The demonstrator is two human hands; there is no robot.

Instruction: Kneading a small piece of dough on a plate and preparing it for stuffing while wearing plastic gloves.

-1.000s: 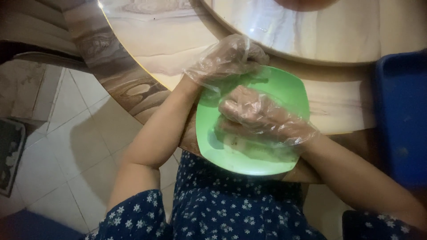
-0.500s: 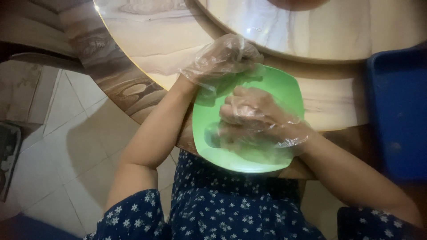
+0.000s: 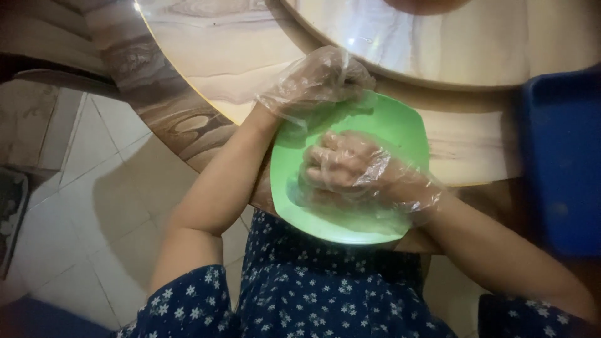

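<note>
A green plate (image 3: 400, 134), squarish with rounded corners, sits at the near edge of a round table (image 3: 206, 69) with a pale, marbled wood-grain top, just above the person's lap. The left hand (image 3: 319, 81), in a loose clear plastic glove, curls its fingers over the plate's far left rim and grips it. The right hand (image 3: 357, 172), gloved the same way, lies inside the plate with its fingers pressed together and bent slightly, palm down on the plate's floor; whether anything is under it cannot be told, since the hand and the crumpled glove cover that spot. No package, label or sign can be made out anywhere in view. Beyond the plate, a raised round turntable (image 3: 476, 44) of the same pale pattern fills the upper middle of the table, its rim passing just behind the left hand. At the right edge stands a blue bin (image 3: 563, 163), blurred, close to the plate but apart from it, beside the right forearm. Below the plate is the person's dark blue dress (image 3: 325, 294) with small white flowers. To the left lies a pale tiled floor (image 3: 94, 206), and at its far left edge a dark patterned mat (image 3: 9, 213) is partly in view.
</note>
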